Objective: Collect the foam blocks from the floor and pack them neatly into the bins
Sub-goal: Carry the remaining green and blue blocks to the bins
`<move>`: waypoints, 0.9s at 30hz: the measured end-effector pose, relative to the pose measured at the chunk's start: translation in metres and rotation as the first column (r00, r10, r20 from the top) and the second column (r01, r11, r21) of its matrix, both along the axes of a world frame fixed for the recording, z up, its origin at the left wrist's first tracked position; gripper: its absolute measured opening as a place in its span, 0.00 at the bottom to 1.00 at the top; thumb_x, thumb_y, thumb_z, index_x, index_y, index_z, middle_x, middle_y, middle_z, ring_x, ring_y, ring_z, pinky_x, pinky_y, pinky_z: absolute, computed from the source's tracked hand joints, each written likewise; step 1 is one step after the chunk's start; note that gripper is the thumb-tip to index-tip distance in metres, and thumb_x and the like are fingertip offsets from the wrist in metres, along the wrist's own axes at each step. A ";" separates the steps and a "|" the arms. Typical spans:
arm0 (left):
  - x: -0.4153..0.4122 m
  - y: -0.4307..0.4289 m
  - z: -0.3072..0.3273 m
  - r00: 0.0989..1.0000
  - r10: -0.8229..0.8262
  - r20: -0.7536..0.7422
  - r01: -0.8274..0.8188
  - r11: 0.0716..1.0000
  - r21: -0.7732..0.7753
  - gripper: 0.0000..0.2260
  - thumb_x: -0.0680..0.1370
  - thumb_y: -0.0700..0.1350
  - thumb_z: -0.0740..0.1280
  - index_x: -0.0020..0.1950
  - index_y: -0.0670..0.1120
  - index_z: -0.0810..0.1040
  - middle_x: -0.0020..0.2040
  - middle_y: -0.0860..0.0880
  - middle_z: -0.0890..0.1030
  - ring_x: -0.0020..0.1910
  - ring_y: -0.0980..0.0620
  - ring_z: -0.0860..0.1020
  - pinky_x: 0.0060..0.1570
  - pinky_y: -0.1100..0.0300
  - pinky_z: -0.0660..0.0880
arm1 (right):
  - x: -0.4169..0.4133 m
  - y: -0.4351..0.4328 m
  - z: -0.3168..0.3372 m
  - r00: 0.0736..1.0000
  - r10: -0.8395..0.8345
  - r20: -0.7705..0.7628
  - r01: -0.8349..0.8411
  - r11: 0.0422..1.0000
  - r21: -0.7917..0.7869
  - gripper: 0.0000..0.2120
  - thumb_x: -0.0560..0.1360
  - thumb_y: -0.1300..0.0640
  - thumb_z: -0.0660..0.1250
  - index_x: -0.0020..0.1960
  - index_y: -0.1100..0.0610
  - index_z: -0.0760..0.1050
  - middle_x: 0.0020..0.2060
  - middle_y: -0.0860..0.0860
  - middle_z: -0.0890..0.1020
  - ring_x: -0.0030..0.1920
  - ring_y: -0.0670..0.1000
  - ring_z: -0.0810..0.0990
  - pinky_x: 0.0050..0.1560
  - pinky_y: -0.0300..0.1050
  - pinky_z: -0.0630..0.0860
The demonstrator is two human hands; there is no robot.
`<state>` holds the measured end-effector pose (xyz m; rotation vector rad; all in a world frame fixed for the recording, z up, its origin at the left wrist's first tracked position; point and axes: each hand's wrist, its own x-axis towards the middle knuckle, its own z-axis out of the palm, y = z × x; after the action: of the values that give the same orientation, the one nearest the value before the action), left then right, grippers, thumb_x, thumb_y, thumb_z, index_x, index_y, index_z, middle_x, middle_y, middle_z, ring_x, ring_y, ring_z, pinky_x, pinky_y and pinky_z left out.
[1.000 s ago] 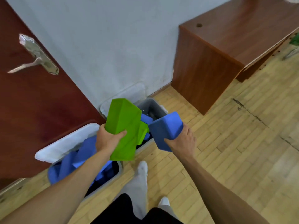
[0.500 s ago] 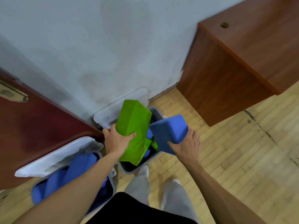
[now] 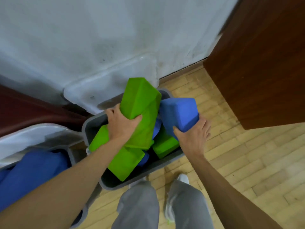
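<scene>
Over the grey bin [image 3: 113, 185] we hold two foam blocks: our left hand [image 3: 122, 125] grips a long green block [image 3: 142, 106], tilted, its lower end among the packed blocks [image 3: 125, 162] inside; our right hand [image 3: 192, 138] grasps a blue block [image 3: 179, 113] above the bin's right edge. Just left of that bin, a second bin [image 3: 71, 154] holds blue foam [image 3: 33, 172].

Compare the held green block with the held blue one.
The green block is gripped mid-length by the left hand; the blue block at its lower end by the right hand. The green block looks longer and stands steeper; the blue block shorter, flatter. Both hang over the grey bin.
</scene>
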<state>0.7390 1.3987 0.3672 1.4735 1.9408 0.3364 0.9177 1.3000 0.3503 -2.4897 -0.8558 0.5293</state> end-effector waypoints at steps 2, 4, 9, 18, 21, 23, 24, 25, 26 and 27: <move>0.004 0.007 -0.042 0.999 0.023 0.028 -0.023 1.000 -0.010 0.35 0.68 0.52 0.75 0.70 0.45 0.66 0.65 0.41 0.65 0.65 0.42 0.69 0.65 0.52 0.65 | -0.004 0.006 -0.047 0.999 0.000 -0.035 0.001 0.999 0.049 0.45 0.60 0.48 0.79 0.71 0.61 0.63 0.64 0.58 0.69 0.66 0.59 0.66 0.65 0.52 0.61; 0.004 0.009 -0.076 0.997 -0.002 0.075 0.008 0.996 -0.084 0.33 0.72 0.49 0.72 0.73 0.45 0.63 0.67 0.41 0.66 0.66 0.43 0.69 0.65 0.54 0.64 | -0.012 0.006 -0.084 0.993 0.075 -0.093 -0.068 0.995 0.078 0.43 0.63 0.49 0.78 0.71 0.60 0.63 0.65 0.59 0.68 0.67 0.59 0.65 0.66 0.52 0.60; -0.004 -0.008 -0.104 0.982 -0.113 0.149 0.142 0.968 -0.205 0.29 0.72 0.63 0.65 0.69 0.49 0.71 0.61 0.45 0.77 0.59 0.47 0.77 0.61 0.50 0.73 | -0.021 -0.018 -0.114 0.930 0.275 -0.244 -0.308 0.945 -0.107 0.26 0.75 0.59 0.67 0.71 0.59 0.65 0.66 0.56 0.66 0.67 0.58 0.63 0.68 0.51 0.61; -0.027 -0.036 0.046 0.968 -0.137 0.212 0.194 0.942 -0.273 0.08 0.78 0.41 0.66 0.56 0.45 0.78 0.52 0.48 0.79 0.49 0.53 0.75 0.48 0.63 0.67 | -0.024 -0.040 0.041 0.887 0.316 -0.335 -0.364 0.927 -0.090 0.14 0.77 0.58 0.64 0.63 0.56 0.74 0.57 0.51 0.76 0.52 0.48 0.76 0.50 0.38 0.70; -0.046 -0.048 0.124 0.949 -0.162 0.270 0.247 0.913 -0.323 0.04 0.78 0.42 0.65 0.51 0.47 0.79 0.47 0.49 0.80 0.46 0.51 0.79 0.43 0.61 0.70 | -0.025 -0.039 0.118 0.849 0.358 -0.388 -0.423 0.901 -0.094 0.12 0.77 0.56 0.65 0.60 0.56 0.76 0.53 0.50 0.79 0.47 0.47 0.77 0.48 0.37 0.70; -0.058 -0.057 0.171 0.945 -0.184 0.271 0.282 0.878 -0.388 0.05 0.80 0.44 0.64 0.52 0.46 0.78 0.49 0.46 0.81 0.42 0.49 0.80 0.37 0.63 0.72 | -0.024 -0.043 0.166 0.810 0.413 -0.416 -0.496 0.862 -0.109 0.11 0.77 0.56 0.66 0.58 0.57 0.77 0.52 0.51 0.80 0.47 0.48 0.78 0.49 0.39 0.71; -0.063 -0.062 0.192 0.943 -0.197 0.269 0.298 0.860 -0.415 0.06 0.80 0.44 0.63 0.54 0.44 0.78 0.49 0.45 0.81 0.41 0.49 0.79 0.35 0.66 0.71 | -0.023 -0.045 0.188 0.789 0.445 -0.424 -0.535 0.836 -0.119 0.11 0.77 0.56 0.66 0.58 0.57 0.78 0.51 0.51 0.80 0.49 0.49 0.79 0.49 0.40 0.72; -0.068 -0.069 0.211 0.941 -0.204 0.270 0.308 0.849 -0.430 0.08 0.81 0.44 0.63 0.56 0.43 0.77 0.50 0.44 0.81 0.40 0.50 0.79 0.32 0.69 0.71 | -0.022 -0.048 0.209 0.770 0.476 -0.426 -0.571 0.811 -0.126 0.11 0.77 0.55 0.66 0.58 0.56 0.78 0.51 0.51 0.80 0.51 0.50 0.79 0.50 0.40 0.72; -0.073 -0.077 0.230 0.942 -0.207 0.266 0.309 0.845 -0.436 0.09 0.81 0.45 0.62 0.57 0.42 0.77 0.50 0.44 0.81 0.39 0.51 0.78 0.31 0.70 0.71 | -0.020 -0.050 0.227 0.752 0.506 -0.423 -0.603 0.787 -0.130 0.11 0.77 0.55 0.66 0.58 0.57 0.78 0.51 0.51 0.81 0.52 0.51 0.79 0.50 0.41 0.71; -0.078 -0.085 0.247 0.944 -0.208 0.257 0.305 0.850 -0.429 0.10 0.81 0.45 0.62 0.57 0.42 0.77 0.49 0.46 0.81 0.39 0.52 0.79 0.31 0.70 0.71 | -0.018 -0.053 0.244 0.734 0.538 -0.415 -0.633 0.764 -0.128 0.12 0.77 0.54 0.66 0.58 0.57 0.78 0.51 0.51 0.81 0.53 0.51 0.79 0.51 0.41 0.71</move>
<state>0.6609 1.3135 0.6147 1.2965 1.4994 -0.0994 0.8999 1.2474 0.5946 -2.1746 -1.5128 1.3479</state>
